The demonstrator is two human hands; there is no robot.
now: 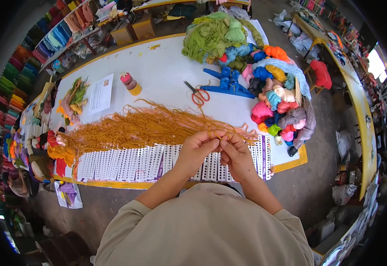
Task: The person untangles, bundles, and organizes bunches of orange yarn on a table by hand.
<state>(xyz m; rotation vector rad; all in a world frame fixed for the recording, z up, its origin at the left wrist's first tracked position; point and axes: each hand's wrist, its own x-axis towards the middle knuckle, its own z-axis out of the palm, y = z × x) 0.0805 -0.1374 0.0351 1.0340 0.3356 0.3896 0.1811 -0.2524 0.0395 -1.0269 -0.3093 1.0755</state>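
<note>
My left hand and my right hand meet over the front part of the table, fingertips nearly touching. Both are closed in a pinch on golden-brown yarn; a small loop of it shows between them. Behind and to the left spreads a long bundle of golden-brown yarn, its strands running up to my hands. Beneath it lie rows of white cards with punched holes, some edged in purple. Red-handled scissors rest open just beyond the bundle.
Beyond the scissors is a blue plastic holder. Coloured yarn skeins and a green yarn heap fill the right and back. A bottle-like container stands by a printed sheet. A red stool sits off the right side.
</note>
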